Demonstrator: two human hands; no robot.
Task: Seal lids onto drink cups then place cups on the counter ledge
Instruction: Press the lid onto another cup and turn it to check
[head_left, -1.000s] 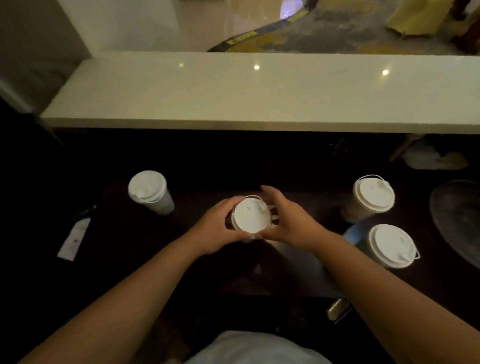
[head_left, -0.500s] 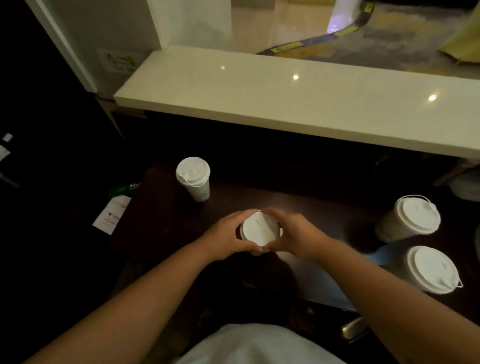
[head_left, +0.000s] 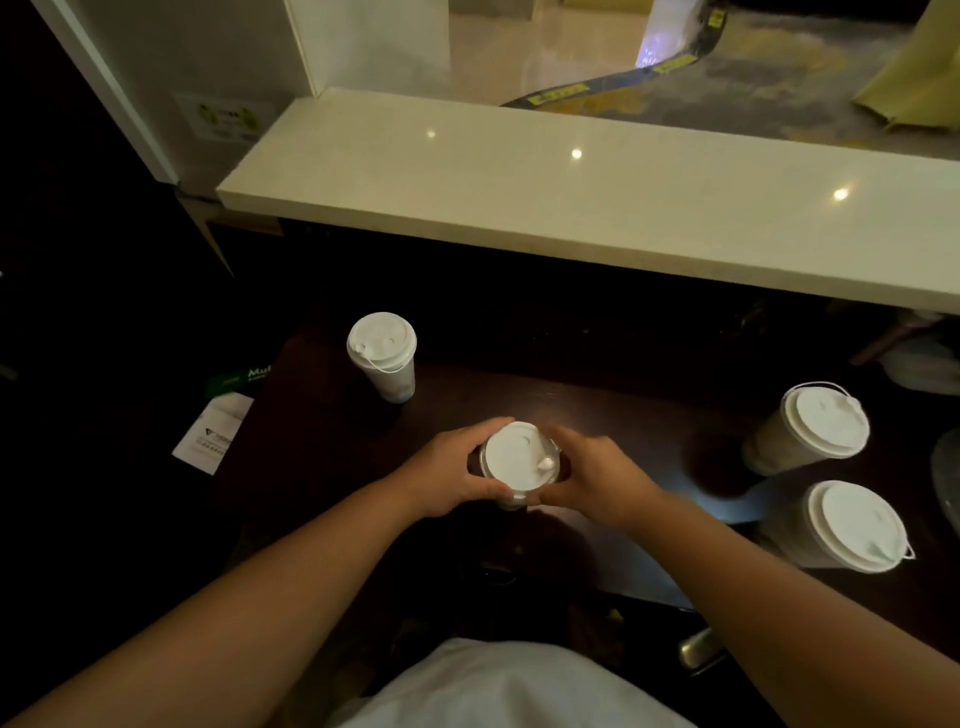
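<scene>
A drink cup with a white lid (head_left: 519, 460) stands on the dark worktop in the middle. My left hand (head_left: 452, 470) wraps its left side and my right hand (head_left: 597, 475) its right side, fingers curled around the lid's rim. A lidded cup (head_left: 384, 353) stands upright at the back left. Two more lidded cups sit at the right, one behind (head_left: 818, 426) and one in front (head_left: 852, 525). The pale stone counter ledge (head_left: 571, 208) runs across above the worktop and is bare.
A white paper slip (head_left: 213, 431) and a green label (head_left: 239, 379) lie at the left, off the worktop. A metal object (head_left: 698, 649) sits at the near right edge. A dark round dish edge (head_left: 948, 478) shows at the far right.
The view has swung left and tilted, so the cups appear shifted right. Both hands have closed in tighter around the middle cup's lid rim. The other cups have not moved.
</scene>
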